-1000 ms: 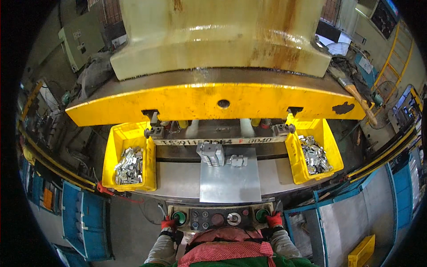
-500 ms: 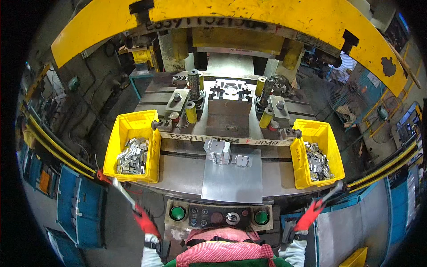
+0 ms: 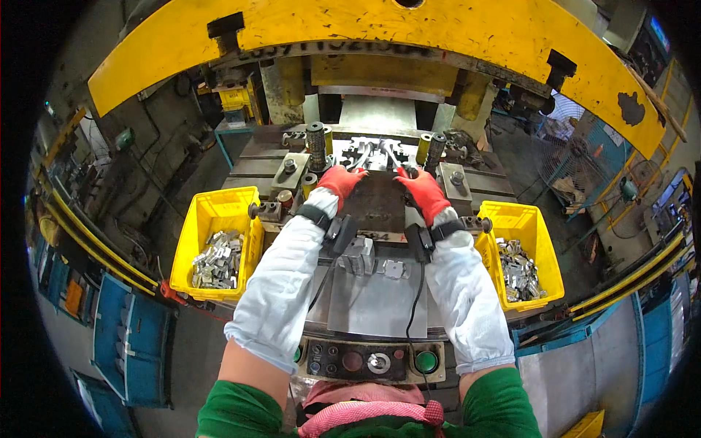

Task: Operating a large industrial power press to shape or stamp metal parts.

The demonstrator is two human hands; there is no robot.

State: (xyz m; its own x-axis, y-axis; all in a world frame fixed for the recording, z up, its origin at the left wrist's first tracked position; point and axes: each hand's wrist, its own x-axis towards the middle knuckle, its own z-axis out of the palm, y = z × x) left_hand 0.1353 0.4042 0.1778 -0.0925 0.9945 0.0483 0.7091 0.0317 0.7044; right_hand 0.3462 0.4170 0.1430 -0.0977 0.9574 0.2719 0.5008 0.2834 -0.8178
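Observation:
My left hand, in a red glove, is closed round a slim silver tool whose exact kind I cannot make out. My right hand, also red-gloved, grips a matching silver tool. Both tools point forward over the bright die plate in the press; their tips blend into the shine, so I cannot tell whether they hold a part. Behind my wrists, a stack of metal pieces and a flat stamped piece lie on a metal sheet.
Yellow bins of small metal parts flank the press bed, one left and one right. Guide posts rise beside the die. The yellow press front hangs overhead. A control panel sits near my body.
Both hands have moved from beside the outer edges of the bins, inward and forward, to the die. Each silver tool has travelled with its hand. The bins and stack stand as before.

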